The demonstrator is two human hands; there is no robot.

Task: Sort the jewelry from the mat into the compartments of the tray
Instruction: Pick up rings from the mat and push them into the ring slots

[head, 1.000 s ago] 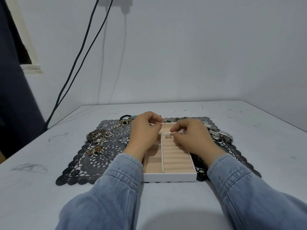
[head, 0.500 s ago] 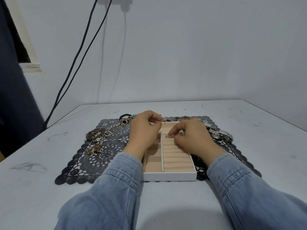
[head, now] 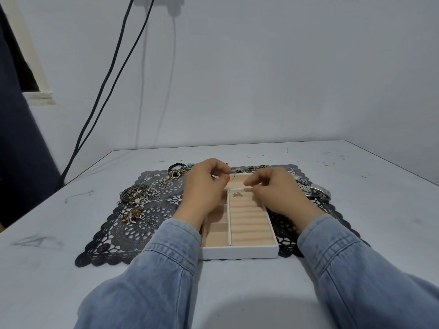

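Fingers (head: pixel 221 166) of the left hand (head: pixel 203 188) pinch a thin metal hoop (head: pixel 232 176) between thumb and forefinger. It hangs just above the far end of the white tray with peach lining (head: pixel 240 252), which sits on the black lace mat (head: pixel 133 233) toward the counter's (head: pixel 47 269) near edge. Best to lower the hoop into an open compartment and release only once it touches the lining. A small silver ring (head: pixel 236 194) sits in the tray's ridged rolls. The right hand (head: pixel 278 193), fingers curled just beside it, should lift away without brushing it; whether they pinch anything cannot be told.
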